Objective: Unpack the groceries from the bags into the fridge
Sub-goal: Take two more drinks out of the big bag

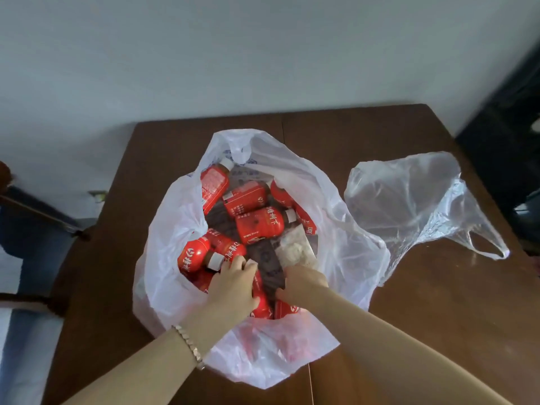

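**Student:** What lies at centre?

**Tutor:** A white bag [163, 258], mouth wide open, standing on a brown table [438, 317]. Inside it lie red bottles [258, 223] with white caps, on their sides and pointing various ways. They sit mostly from 9 through 12 to 1 o'clock of the bag's opening, with more at 6 o'clock beneath the hands.

**Student:** Anything else inside?

**Tutor:** A dark packet [267, 263] near the middle of the opening. Touching it at its 2 o'clock side is a pale packet [295, 247] with whitish contents.

**Student:** And the hands?

**Tutor:** Both reach into the bag from 6 o'clock. The left hand [233, 283] is knuckles up, with fingers bent over the bottles at 7 o'clock. Its fingertips are just beside a white cap, and its thumb lies along a bottle under the palm. Whether it actually grips a bottle cannot be told. The right hand [304, 283] has its fingers curled down onto the near end of the dark packet, with the thumb at the packet's near edge, pinching it.

**Student:** What is outside the bag?

**Tutor:** A clear bag [409, 206], crumpled and slack, lies on the table at 3 o'clock of the white bag, with one handle loop trailing toward 4 o'clock. A beaded bracelet [190, 346] circles the left wrist. A pale wall [263, 54] rises beyond the table at 12 o'clock.
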`<action>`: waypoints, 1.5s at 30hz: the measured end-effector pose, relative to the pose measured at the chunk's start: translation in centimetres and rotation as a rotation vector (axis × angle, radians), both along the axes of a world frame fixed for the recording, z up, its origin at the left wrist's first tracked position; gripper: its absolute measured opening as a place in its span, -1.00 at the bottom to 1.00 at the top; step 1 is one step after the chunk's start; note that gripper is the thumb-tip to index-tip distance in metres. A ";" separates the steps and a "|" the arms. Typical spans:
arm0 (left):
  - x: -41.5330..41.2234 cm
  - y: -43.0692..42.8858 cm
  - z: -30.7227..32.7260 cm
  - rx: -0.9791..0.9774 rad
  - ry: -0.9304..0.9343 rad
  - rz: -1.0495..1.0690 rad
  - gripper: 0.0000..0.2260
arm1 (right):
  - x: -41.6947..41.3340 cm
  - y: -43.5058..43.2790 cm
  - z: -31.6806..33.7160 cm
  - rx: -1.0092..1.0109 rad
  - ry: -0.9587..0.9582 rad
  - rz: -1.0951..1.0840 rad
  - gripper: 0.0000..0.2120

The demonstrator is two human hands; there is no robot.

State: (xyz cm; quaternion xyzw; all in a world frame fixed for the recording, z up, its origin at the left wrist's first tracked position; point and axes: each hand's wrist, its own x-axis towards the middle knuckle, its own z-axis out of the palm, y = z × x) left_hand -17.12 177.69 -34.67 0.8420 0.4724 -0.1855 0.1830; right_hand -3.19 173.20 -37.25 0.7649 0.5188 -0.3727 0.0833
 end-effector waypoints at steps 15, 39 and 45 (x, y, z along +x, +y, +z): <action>2.7 -3.9 -1.5 -0.114 0.019 0.511 -0.27 | 1.8 -7.2 2.1 0.707 -0.060 -0.100 -0.82; 2.3 -4.6 2.5 0.267 0.042 0.051 -0.52 | 1.8 -8.1 1.7 0.726 -0.027 -0.001 -0.76; 1.2 -5.1 0.7 0.309 -0.155 -0.111 -0.74 | 3.6 -7.8 3.5 0.379 0.254 -0.183 -0.60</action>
